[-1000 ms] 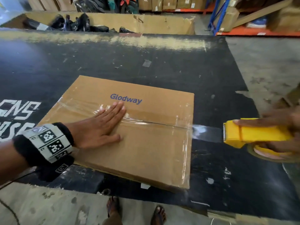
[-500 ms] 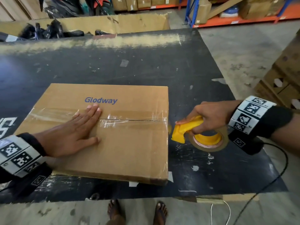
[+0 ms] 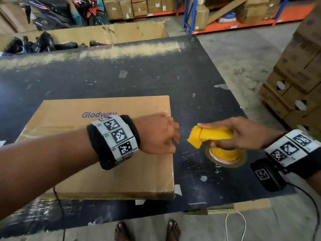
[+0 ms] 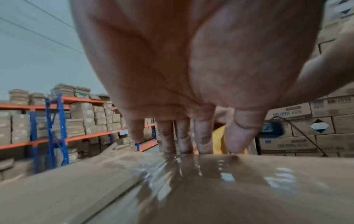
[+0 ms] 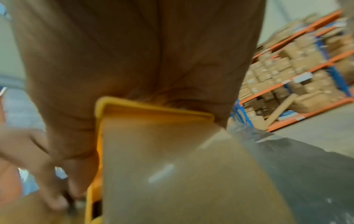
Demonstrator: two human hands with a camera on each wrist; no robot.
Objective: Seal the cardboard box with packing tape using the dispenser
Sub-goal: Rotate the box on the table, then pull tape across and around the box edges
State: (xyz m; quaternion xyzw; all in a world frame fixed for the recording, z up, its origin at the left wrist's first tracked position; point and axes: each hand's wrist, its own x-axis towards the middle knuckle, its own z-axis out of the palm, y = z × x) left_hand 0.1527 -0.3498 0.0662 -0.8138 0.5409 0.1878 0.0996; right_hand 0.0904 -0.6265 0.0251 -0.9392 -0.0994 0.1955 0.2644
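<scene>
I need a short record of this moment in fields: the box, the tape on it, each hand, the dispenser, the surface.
box: cardboard box, closed, lying flat on the table, "Glodway" printed on top
tape: clear strip along the top seam
left hand: at the box's right edge, fingers straight, tips pressing the tape down
right hand: grips the dispenser
dispenser: yellow, roll mounted, beside the box and clear of it
surface: black table, scuffed

Dim, even indoor light; wrist views smear with motion blur (edges bowed), glare streaks the tape (image 4: pixel 191 171).
</scene>
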